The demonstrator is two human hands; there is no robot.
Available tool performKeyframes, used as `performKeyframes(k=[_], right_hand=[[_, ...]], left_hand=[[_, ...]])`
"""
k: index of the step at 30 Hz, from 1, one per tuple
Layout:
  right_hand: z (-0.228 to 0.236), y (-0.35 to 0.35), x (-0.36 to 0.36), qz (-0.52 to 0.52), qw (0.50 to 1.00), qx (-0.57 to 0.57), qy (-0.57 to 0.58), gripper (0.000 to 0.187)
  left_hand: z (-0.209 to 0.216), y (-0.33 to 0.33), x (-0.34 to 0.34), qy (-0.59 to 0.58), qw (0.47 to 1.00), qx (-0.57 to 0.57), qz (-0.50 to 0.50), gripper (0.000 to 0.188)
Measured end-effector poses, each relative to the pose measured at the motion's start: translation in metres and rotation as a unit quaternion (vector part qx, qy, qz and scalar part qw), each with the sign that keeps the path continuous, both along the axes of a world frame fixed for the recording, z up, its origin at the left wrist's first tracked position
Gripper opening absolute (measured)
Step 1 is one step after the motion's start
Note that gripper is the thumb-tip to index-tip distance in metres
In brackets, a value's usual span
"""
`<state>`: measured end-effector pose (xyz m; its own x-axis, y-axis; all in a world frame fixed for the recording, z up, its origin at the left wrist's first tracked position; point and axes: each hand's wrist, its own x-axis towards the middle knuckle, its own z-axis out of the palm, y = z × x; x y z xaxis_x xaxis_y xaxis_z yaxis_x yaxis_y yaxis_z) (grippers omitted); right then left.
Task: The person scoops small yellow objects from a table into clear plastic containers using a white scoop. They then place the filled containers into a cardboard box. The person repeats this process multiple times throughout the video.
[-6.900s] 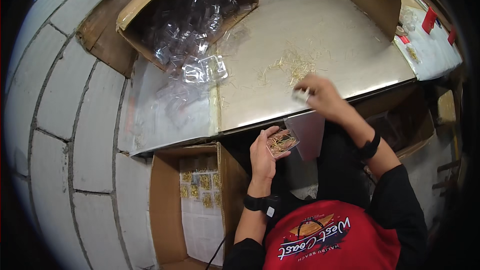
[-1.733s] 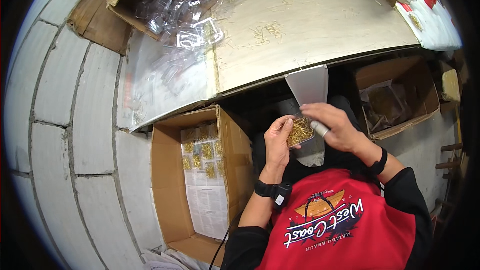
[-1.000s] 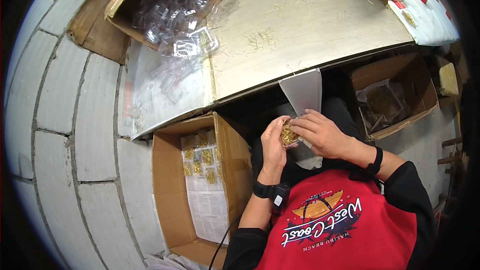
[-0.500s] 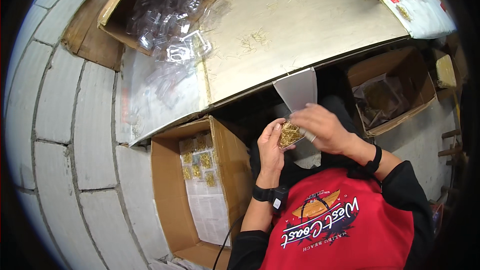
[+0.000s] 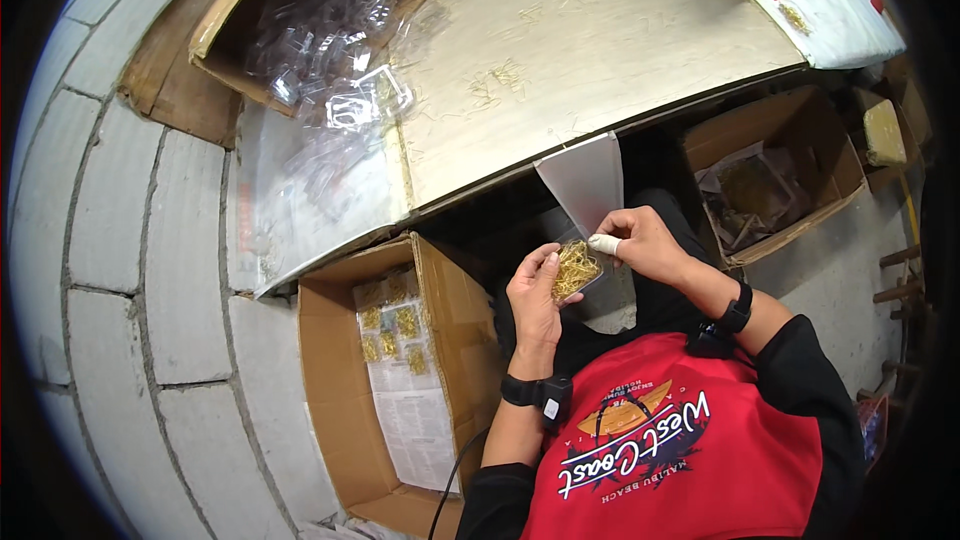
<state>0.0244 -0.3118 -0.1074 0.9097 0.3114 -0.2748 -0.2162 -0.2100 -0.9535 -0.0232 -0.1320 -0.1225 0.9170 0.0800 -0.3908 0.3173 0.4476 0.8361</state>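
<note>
My left hand (image 5: 534, 298) is closed round a small clear plastic box (image 5: 598, 282) heaped with thin gold-coloured wire pieces (image 5: 575, 268). The box is held over my lap, below the table edge. Just right of it, my right hand (image 5: 642, 242) pinches at the box's upper right edge, with white wrapping on one finger. Whatever lies between its fingertips is too small to make out. A white chute-like panel (image 5: 588, 180) slopes down from the table edge, right above my hands.
On the table (image 5: 590, 70), loose gold pieces (image 5: 497, 85) lie scattered. Many empty clear boxes (image 5: 345, 90) spill from a carton at the far left. A cardboard box (image 5: 435, 330) at left holds filled clear boxes (image 5: 400, 325); another carton (image 5: 840, 190) stands at right.
My right hand, blurred above the box before, has come down to its upper right edge and closed into a pinch. My left hand keeps hold of the box.
</note>
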Motion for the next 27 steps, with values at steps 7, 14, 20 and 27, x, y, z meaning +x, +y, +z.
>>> performKeyframes(k=[7, 14, 20, 27], right_hand=[[0.007, 0.008, -0.006, 0.074, 0.846, -0.263, -0.459, 0.012], [0.026, 0.008, -0.006, 0.13, 0.825, -0.245, -0.493, 0.039], [0.015, 0.014, -0.018, 0.257, 0.779, -0.279, -0.499, 0.058], [0.02, 0.015, -0.013, 0.276, 0.813, -0.234, -0.455, 0.058]], left_hand=[[-0.006, -0.006, -0.002, 0.012, 1.0, -0.02, -0.02, 0.024], [-0.006, 0.0, -0.002, -0.009, 0.998, -0.061, -0.002, 0.034], [-0.007, 0.002, 0.004, -0.059, 0.993, -0.098, 0.032, 0.033], [-0.002, 0.004, 0.002, -0.044, 0.995, -0.073, 0.056, 0.032]])
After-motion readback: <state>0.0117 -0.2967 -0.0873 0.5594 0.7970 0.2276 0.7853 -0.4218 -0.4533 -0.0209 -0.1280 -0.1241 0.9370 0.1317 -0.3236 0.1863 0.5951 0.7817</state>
